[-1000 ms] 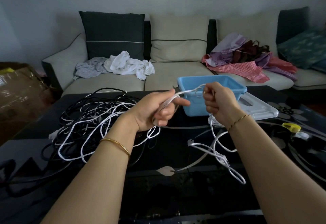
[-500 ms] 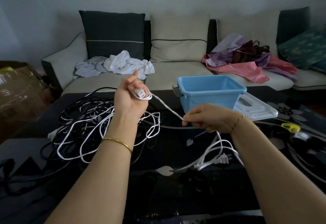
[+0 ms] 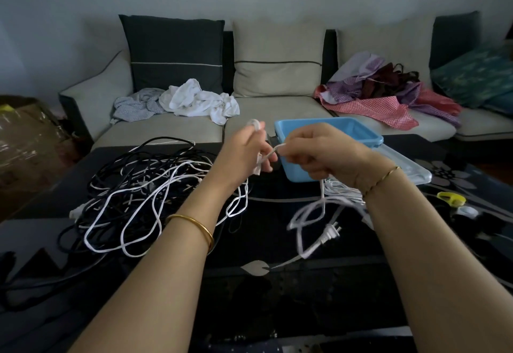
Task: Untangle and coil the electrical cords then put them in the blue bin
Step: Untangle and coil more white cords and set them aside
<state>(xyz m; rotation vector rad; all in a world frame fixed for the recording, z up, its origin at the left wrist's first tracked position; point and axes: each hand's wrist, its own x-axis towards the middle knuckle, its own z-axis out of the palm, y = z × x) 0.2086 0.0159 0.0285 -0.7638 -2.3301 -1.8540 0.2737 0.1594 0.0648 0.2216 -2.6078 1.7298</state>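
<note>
A: Where is the white cord [image 3: 311, 213] right now?

B: Up between both hands, in front of the blue bin [image 3: 361, 133]. The left hand [image 3: 244, 149] is closed around a few gathered turns, with one loop poking out above its fingers. The right hand [image 3: 313, 152] pinches the strand just beside it, and the rest hangs down to the desk [image 3: 305, 297], where the plug [image 3: 329, 233] lies.

A: So which step is this?

B: Coiling, I'd say. This cord looks free of the pile [image 3: 138, 200] of black and white cords, which sits tangled to the left on the desk.

A: And the bin?

B: Nothing shows inside it, as far as I can see; its lid [image 3: 410, 166] lies beside it.

A: What next?

B: Probably feeding more slack from the right hand into another turn around the left, keeping the loops even, until the plug end comes up. Then the bundle can drop into the bin.
</note>
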